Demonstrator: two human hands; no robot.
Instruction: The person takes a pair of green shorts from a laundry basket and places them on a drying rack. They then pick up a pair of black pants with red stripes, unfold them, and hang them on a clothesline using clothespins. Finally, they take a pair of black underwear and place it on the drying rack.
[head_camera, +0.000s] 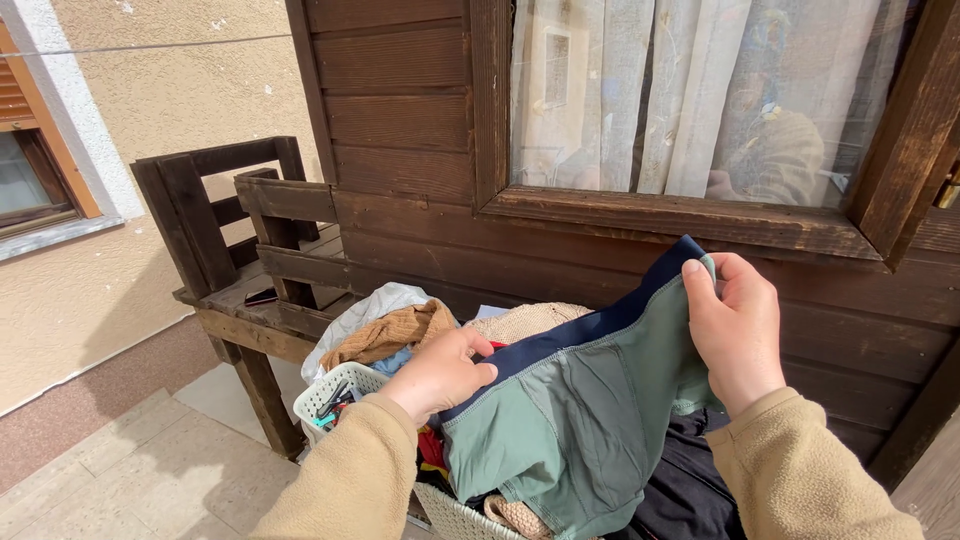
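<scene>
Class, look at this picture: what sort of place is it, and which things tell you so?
Probably a home's outdoor patio: a wooden wall with a curtained window, paving slabs, and a laundry basket.

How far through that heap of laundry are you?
Nothing looks dealt with yet. In hand: the left hand and right hand stretch a green garment by its navy waistband. Left: the white basket is piled with clothes, including a brown knit.

Laundry basket (335, 392) on wooden bench (250, 300)
</scene>
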